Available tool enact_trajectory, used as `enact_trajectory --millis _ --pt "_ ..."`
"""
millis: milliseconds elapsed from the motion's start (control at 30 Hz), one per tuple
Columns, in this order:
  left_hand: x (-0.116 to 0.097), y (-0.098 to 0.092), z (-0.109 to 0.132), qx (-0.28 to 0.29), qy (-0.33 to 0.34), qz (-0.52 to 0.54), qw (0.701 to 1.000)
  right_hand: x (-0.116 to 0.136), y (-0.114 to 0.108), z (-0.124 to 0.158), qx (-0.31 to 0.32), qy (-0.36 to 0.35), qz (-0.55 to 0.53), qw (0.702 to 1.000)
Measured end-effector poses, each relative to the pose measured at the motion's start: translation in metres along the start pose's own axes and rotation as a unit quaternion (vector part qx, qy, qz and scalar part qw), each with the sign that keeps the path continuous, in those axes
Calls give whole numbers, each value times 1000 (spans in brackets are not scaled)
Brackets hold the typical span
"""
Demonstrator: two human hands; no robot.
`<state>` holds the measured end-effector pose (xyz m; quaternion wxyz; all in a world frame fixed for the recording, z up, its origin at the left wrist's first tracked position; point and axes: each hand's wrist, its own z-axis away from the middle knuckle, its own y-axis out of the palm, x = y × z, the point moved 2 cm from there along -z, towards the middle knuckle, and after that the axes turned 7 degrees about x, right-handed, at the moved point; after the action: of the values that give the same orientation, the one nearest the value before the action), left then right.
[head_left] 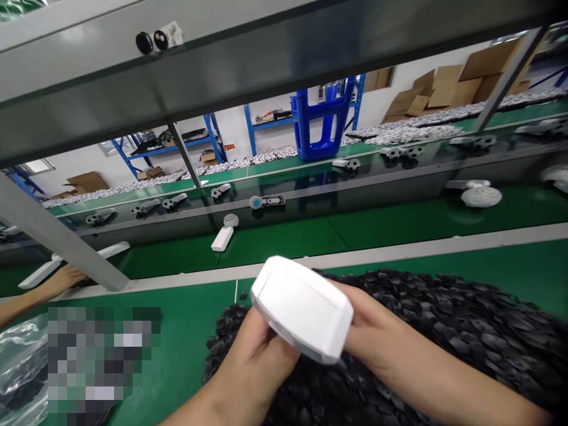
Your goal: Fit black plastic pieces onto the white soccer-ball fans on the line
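Rounded white plastic casing point(302, 307), held at centre above a heap of small black plastic parts point(465, 331) that spreads from 3 to 6 o'clock on the green bench mat point(186, 319). The left hand point(257, 355) clasps its 7 o'clock end and the right hand point(377, 331) its 4 o'clock edge, fingers curled around it. The step in hand reads as a steady two-handed hold.

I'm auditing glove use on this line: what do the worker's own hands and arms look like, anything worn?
Both are bare. The left hand and right hand wear no gloves, and no ring, watch or wristband shows. The forearms are uncovered up to the frame edge; no sleeve is in view.
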<state>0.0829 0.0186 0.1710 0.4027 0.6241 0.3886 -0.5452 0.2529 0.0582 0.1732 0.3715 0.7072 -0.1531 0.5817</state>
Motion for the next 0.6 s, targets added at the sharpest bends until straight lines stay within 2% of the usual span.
enact_trajectory --millis 100,167,333,467,600 --pt "5 0 2 -11 -32 -6 999 1 4 3 2 -19 22 1000" --pt "14 -1 3 -40 -49 5 998 0 6 4 7 -31 36 999" --pt "31 -2 7 -86 -21 31 996 -5 10 1 3 -51 54 997" --pt "25 0 6 -69 -20 24 997 -4 9 3 -15 -44 70 996" --pt "7 4 4 -23 -49 45 998 7 -4 9 -6 13 95 995"
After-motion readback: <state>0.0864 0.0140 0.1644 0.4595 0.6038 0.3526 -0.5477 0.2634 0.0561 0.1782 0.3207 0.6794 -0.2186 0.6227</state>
